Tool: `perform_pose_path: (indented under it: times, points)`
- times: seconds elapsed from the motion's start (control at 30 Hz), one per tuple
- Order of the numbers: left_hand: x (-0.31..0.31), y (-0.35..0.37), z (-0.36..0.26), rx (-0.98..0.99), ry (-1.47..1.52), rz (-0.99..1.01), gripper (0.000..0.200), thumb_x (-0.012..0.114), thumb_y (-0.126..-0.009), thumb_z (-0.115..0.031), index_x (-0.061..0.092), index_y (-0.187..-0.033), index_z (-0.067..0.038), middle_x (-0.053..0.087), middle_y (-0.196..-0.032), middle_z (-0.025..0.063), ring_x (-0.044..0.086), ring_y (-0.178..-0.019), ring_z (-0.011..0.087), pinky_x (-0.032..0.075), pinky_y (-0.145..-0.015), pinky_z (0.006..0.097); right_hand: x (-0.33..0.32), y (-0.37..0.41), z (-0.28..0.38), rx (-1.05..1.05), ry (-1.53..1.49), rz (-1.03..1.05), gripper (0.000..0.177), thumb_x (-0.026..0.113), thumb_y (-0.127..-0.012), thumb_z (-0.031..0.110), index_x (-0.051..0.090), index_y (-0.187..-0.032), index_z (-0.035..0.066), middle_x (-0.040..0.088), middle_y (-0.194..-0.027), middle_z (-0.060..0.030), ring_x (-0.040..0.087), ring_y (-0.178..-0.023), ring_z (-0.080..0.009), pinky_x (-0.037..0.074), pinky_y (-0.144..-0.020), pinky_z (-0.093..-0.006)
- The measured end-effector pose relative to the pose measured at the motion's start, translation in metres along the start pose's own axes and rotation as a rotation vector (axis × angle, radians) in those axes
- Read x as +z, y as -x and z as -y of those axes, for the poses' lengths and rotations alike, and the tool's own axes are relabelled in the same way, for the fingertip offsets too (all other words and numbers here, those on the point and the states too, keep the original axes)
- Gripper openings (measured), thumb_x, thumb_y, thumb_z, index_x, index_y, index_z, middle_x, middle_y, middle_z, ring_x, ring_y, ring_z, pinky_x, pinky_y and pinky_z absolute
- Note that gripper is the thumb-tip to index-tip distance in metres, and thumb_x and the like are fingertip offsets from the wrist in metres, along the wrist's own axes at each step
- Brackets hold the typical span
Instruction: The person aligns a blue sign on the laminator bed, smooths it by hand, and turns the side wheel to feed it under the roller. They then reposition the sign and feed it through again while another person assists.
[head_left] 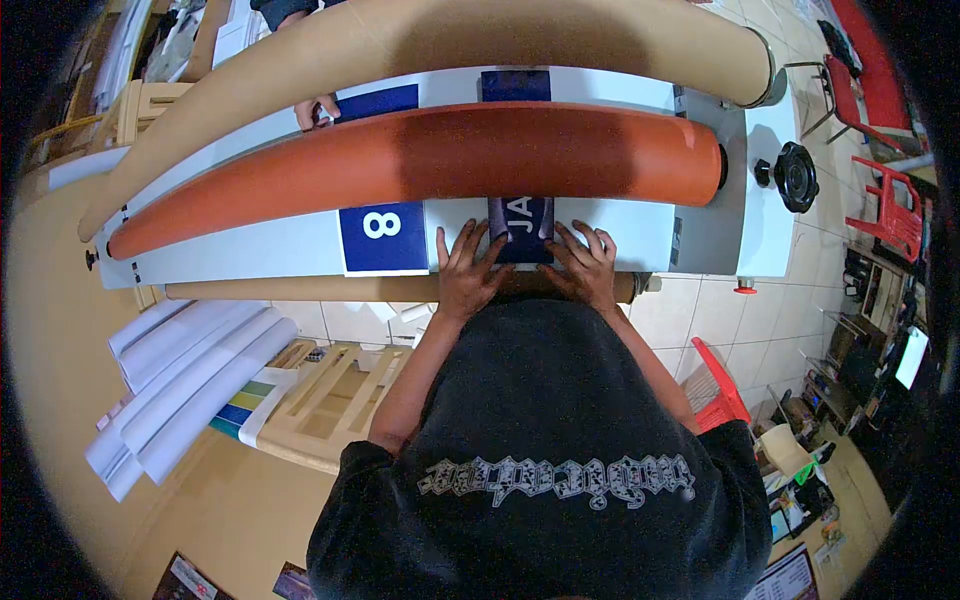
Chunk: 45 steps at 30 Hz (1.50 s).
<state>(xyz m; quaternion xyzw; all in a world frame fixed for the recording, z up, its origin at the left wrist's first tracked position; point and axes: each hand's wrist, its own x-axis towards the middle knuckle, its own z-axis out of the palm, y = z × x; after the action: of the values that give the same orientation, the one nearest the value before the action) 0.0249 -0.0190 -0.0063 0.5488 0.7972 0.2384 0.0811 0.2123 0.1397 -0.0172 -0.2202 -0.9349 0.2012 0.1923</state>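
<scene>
My left hand (pixel 468 268) lies with fingers spread at the left edge of a dark navy printed piece (pixel 520 232) with white letters reading "JA". At its right edge rests my right hand (pixel 586 265), fingers apart as well. Both thumbs point inward over the near end of the piece, whose far part goes under a long orange-red roller (pixel 440 155). To the left of my hands, a navy sheet (pixel 383 238) with a white "8" also passes under the roller. Neither hand is closed around anything.
A large tan roll (pixel 580 40) spans the machine's far side. Another person's hand (pixel 317 112) touches a navy piece there. A black handwheel (pixel 796 177) and red button (pixel 745 287) are at the right. Rolled white sheets (pixel 190 370) lie at lower left.
</scene>
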Motion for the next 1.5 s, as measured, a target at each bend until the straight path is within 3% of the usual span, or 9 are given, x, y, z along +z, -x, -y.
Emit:
perform_pose_path:
  times: [0.17,0.47,0.53,0.63,1.5]
  points:
    - [-0.0007,0.0004,0.0000,0.015,-0.021,-0.006,0.048,0.074,-0.083,-0.037,0.064,-0.128,-0.023,0.053,-0.141,0.0108,0.046,-0.135,0.0328,0.017,-0.114,0.0665,-0.0028,-0.0005,0.0033,0.097,-0.033,0.063,0.049,0.082,-0.075,0.037,0.068,-0.117,0.016,0.059,-0.139,-0.0003,0.047,-0.133,-0.0242,0.030,-0.107,-0.0467]
    - [-0.0028,-0.0016,-0.0023,0.010,-0.043,0.010,0.042,0.072,-0.085,-0.039,0.068,-0.124,-0.024,0.054,-0.139,0.0115,0.047,-0.134,0.0334,0.019,-0.113,0.0664,-0.0045,-0.0015,0.0035,0.006,0.022,0.035,0.044,0.080,-0.076,0.039,0.071,-0.117,0.024,0.059,-0.137,0.0007,0.047,-0.131,-0.0251,0.029,-0.108,-0.0461]
    - [-0.0024,-0.0018,-0.0021,0.020,-0.004,-0.012,0.044,0.073,-0.083,-0.039,0.068,-0.124,-0.023,0.054,-0.139,0.0138,0.050,-0.129,0.0384,0.020,-0.110,0.0717,-0.0059,-0.0015,0.0042,0.004,0.030,0.042,0.043,0.079,-0.076,0.039,0.072,-0.116,0.025,0.058,-0.138,0.0007,0.047,-0.131,-0.0253,0.029,-0.108,-0.0464]
    - [-0.0038,-0.0015,-0.0032,0.010,-0.022,0.000,0.042,0.073,-0.084,-0.036,0.068,-0.123,-0.023,0.054,-0.139,0.0119,0.048,-0.133,0.0336,0.021,-0.111,0.0678,-0.0038,-0.0002,0.0023,-0.007,0.036,0.033,0.042,0.079,-0.076,0.038,0.072,-0.115,0.025,0.058,-0.139,0.0008,0.047,-0.131,-0.0254,0.029,-0.108,-0.0471]
    - [-0.0026,-0.0006,-0.0037,0.023,0.010,-0.043,0.042,0.074,-0.083,-0.034,0.068,-0.123,-0.025,0.056,-0.131,0.0136,0.048,-0.131,0.0348,0.021,-0.111,0.0681,-0.0011,0.0014,0.0009,-0.025,0.046,0.002,0.038,0.077,-0.080,0.039,0.073,-0.115,0.027,0.058,-0.139,0.0019,0.049,-0.130,-0.0264,0.032,-0.106,-0.0485]
